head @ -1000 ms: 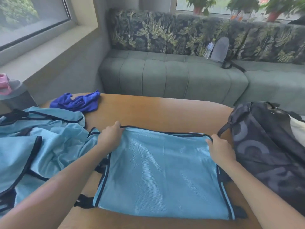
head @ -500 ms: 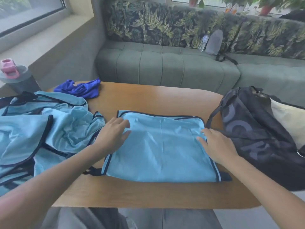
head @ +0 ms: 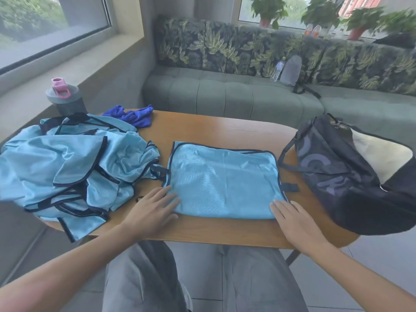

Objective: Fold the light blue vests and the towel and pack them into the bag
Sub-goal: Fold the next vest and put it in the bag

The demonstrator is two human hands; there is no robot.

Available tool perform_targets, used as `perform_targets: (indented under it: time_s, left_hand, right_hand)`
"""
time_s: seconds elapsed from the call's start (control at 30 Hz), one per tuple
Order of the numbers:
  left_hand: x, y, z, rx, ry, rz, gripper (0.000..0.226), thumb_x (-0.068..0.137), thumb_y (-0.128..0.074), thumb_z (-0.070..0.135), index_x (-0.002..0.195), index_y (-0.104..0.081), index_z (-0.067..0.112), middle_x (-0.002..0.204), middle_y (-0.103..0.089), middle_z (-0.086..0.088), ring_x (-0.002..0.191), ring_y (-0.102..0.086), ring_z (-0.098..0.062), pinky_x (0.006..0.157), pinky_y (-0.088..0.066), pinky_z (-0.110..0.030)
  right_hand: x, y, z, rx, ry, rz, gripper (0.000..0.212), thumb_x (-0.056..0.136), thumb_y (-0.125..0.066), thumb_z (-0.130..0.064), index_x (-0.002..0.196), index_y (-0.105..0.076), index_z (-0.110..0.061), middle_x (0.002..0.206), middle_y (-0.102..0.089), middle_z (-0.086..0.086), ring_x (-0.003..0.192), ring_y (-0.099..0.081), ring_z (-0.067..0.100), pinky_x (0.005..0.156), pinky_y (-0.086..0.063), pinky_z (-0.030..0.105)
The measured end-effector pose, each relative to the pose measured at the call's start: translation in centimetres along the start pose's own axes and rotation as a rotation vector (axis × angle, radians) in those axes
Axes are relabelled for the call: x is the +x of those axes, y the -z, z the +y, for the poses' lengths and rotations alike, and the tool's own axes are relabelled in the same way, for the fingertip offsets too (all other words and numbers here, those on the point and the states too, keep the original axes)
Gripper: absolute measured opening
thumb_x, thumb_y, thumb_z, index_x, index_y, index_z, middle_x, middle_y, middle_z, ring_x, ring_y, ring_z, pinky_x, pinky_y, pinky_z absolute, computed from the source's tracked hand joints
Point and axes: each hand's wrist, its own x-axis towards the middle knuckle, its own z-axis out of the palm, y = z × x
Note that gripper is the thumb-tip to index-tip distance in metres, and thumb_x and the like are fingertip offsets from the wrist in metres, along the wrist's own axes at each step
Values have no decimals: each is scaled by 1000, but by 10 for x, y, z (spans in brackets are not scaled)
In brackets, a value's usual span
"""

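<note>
Folded vest [head: 225, 183] lies flat as a neat rectangle in the middle of the counter [head: 225, 129], and this is the main change: 1 second ago both hands were pinching its far edge and drawing it over, whereas now that fold is laid down and the hands have slid back to the near edge. Left hand [head: 155, 209] rests with straight, spread fingers on the vest's near left corner, holding nothing; right hand [head: 292, 218] lies just as flat at the near right corner, its fingertips touching the cloth, also gripping nothing. Judging from this, the smoothing stroke is finished and the piece is either ready for 1 more fold or ready to be lifted. Left of the folded vest, touching its strap, the heap of unfolded vests [head: 67, 167] waits, and beyond that heap sits the crumpled dark blue towel [head: 132, 114]. Right of the folded vest, close beside it, the dark bag [head: 342, 179] lies with its mouth open, so packing looks like a short move sideways. Most of the task appears to remain.
</note>
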Motion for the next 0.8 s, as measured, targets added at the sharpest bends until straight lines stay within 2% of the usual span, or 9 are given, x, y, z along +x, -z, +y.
perform_targets:
  time_s: [0.1, 0.2, 0.27, 0.33, 0.43, 0.5, 0.57, 0.7, 0.8]
  left_hand:
    - [-5, -4, -5, 93, 30, 44, 32, 92, -50, 12, 115, -71, 4, 120, -69, -13, 123, -59, -41, 102, -50, -51]
    - [-8, -2, -14, 80, 164, 20, 21, 83, -63, 3, 102, -70, 2, 110, -69, -13, 116, -59, -40, 91, -55, -50]
    - [-10, -1, -16, 32, 220, 51, 21, 80, -61, 3, 99, -70, 2, 107, -68, -12, 110, -58, -37, 84, -57, -47]
    - [-10, -1, -16, -8, 271, 93, 26, 81, -55, 5, 100, -72, 2, 107, -70, -11, 107, -59, -34, 87, -54, -41]
    - [-12, 0, -17, -72, 377, 93, 24, 77, -74, 1, 101, -74, 2, 103, -73, -9, 107, -63, -34, 83, -59, -42]
    - [-13, 2, -19, -143, 405, 89, 24, 89, -60, 13, 105, -74, 3, 102, -74, -7, 106, -65, -32, 77, -61, -44]
    - [-13, 6, -23, -248, 436, 94, 38, 94, -45, 23, 113, -73, 5, 103, -74, -6, 105, -66, -31, 75, -61, -45]
    - [-17, 15, -26, -426, 561, 159, 23, 95, -69, 12, 117, -76, 11, 98, -72, -4, 95, -65, -23, 78, -51, -35]
    - [-21, 17, -24, -538, 555, 118, 29, 94, -70, 6, 121, -75, 16, 105, -70, -1, 97, -65, -17, 85, -46, -28]
  right_hand:
    - [-2, -1, 5, -58, -13, -4, 53, 88, -27, -6, 127, -61, 3, 125, -64, 20, 118, -59, 36, 98, -49, 50]
    - [-5, 0, 10, -80, -42, 70, 49, 87, -28, -4, 117, -66, 5, 116, -66, 22, 115, -61, 41, 93, -51, 51]
    - [-8, 0, 12, -65, -72, 143, 46, 85, -29, -2, 109, -69, 4, 110, -69, 21, 108, -64, 41, 87, -53, 49]
    - [-11, 0, 15, -20, -98, 203, 40, 83, -34, -2, 103, -70, 1, 106, -70, 19, 98, -67, 37, 78, -55, 45]
    - [-12, 0, 17, 35, -136, 259, 29, 76, -57, 7, 101, -71, 3, 103, -72, 21, 88, -69, 36, 67, -56, 43]
    - [-12, -2, 20, 65, -186, 258, 47, 56, -79, 16, 102, -72, 7, 101, -73, 24, 86, -71, 38, 63, -57, 44]
    - [-13, -1, 23, 113, -245, 236, 58, 50, -85, 17, 105, -72, 9, 99, -73, 23, 85, -72, 38, 63, -57, 45]
    - [-14, -3, 27, 221, -292, 235, 58, 54, -83, 21, 110, -71, 8, 80, -69, 15, 69, -67, 35, 55, -54, 40]
    - [-17, -14, 26, 370, -378, 223, 53, 73, -74, 18, 123, -68, 1, 87, -66, 11, 74, -66, 32, 57, -46, 31]
